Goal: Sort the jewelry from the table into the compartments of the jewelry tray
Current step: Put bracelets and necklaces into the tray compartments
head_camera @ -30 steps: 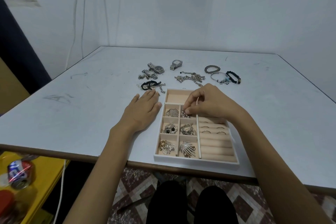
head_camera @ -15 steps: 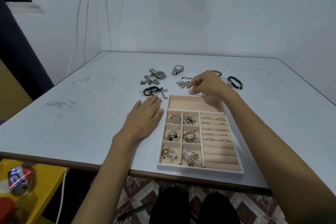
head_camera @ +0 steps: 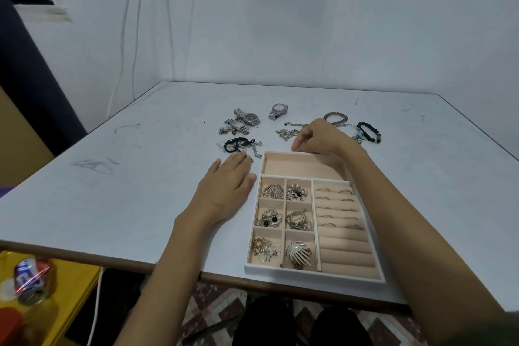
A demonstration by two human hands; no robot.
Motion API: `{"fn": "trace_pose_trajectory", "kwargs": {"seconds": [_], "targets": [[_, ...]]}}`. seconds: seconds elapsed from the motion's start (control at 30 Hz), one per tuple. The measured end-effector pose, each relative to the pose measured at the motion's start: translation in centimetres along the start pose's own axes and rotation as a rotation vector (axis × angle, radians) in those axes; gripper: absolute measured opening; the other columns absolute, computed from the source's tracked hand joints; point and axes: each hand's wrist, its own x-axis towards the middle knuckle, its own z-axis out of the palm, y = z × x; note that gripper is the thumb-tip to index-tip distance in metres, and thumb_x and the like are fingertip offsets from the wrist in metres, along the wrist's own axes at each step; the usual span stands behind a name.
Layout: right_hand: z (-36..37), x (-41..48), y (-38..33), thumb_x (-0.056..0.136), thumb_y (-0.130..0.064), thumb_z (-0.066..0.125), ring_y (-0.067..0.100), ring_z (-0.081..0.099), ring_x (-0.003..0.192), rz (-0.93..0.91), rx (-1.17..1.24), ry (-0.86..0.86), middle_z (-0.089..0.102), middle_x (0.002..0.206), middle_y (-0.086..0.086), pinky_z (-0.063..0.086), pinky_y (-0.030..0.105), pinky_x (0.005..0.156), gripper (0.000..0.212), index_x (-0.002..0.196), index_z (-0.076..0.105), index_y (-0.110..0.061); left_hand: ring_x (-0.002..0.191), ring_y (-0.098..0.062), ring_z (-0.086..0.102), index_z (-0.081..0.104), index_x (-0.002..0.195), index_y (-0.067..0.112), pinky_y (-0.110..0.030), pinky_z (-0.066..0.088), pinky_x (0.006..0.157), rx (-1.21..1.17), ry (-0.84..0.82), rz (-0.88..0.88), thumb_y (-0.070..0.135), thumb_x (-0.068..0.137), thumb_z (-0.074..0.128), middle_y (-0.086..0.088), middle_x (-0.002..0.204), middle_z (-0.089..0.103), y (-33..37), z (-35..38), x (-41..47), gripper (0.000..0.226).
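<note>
On the near side of the counter (head_camera: 140, 191) lies the jewelry tray (head_camera: 314, 272). Its six small compartments hold silver and gold pieces, and rings (head_camera: 334, 192) sit in the roll slots at the right. The left hand (head_camera: 224, 191) rests flat on the counter just beside the tray's left wall, fingers straight, gripping nothing. The right hand (head_camera: 317, 137) hovers over the tray's far rim with fingers curled downward (whether this grip holds a piece, I cannot tell). Beyond it lie watches (head_camera: 247, 118), chains (head_camera: 286, 133) and a black bead bracelet (head_camera: 369, 132).
</note>
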Motion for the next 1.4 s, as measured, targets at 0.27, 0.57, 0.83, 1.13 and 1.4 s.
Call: {"fn": "trace_pose_trajectory", "kwargs": {"seconds": [0.27,0.57,0.83,1.13,1.4], "targets": [[0.7,-0.7,0.8,0.075,0.008,0.073,0.008,0.052,0.056,-0.044,0.24,0.089,0.056,0.069,0.012,0.042,0.012,0.055,0.021,0.068,0.063,-0.01,0.143,-0.015,0.024,0.039,0.143,0.015,-0.034,0.014,0.118,-0.098,0.074,0.002,0.033,0.101,0.038,0.0,0.155,0.028,-0.2,-0.1,0.5,0.047],[0.1,-1.6,0.6,0.068,0.01,0.077,0.008,0.036,0.039,0.0,0.481,0.126,0.047,0.061,0.01,0.033,0.011,0.037,0.021,0.078,0.062,0.001,0.121,-0.026,0.044,0.057,0.128,0.021,-0.036,0.04,0.082,-0.071,0.388,-0.214,0.021,0.095,0.045,-0.004,0.127,0.055,-0.8,-2.2,5.2,0.035],[0.0,-2.2,0.1,0.069,0.007,0.078,0.004,0.037,0.036,-0.041,0.422,0.137,0.049,0.069,0.016,0.034,0.013,0.039,0.019,0.075,0.063,-0.003,0.11,-0.026,0.053,0.067,0.106,0.026,-0.032,0.036,0.073,-0.029,0.366,-0.258,0.028,0.095,0.051,-0.001,0.109,0.061,-1.8,-1.7,7.7,0.02],[0.2,-2.3,-0.1,0.069,0.008,0.077,0.002,0.039,0.036,-0.062,0.436,0.148,0.049,0.068,0.015,0.033,0.014,0.04,0.019,0.076,0.063,-0.001,0.086,-0.011,0.062,0.068,0.097,0.025,-0.032,0.048,0.078,-0.517,0.628,-0.247,0.033,0.092,0.056,0.008,0.088,0.067,-1.9,-3.3,6.7,0.015],[0.1,-3.1,-1.0,0.071,0.01,0.075,0.001,0.045,0.036,-0.065,0.472,0.223,0.05,0.071,0.017,0.034,0.012,0.037,0.015,0.082,0.065,0.008,0.075,0.003,0.063,0.069,0.102,0.011,-0.012,0.047,0.071,-1.026,0.593,-0.021,0.013,0.09,0.062,0.004,0.085,0.07,1.2,-3.6,3.3,0.013]]}}
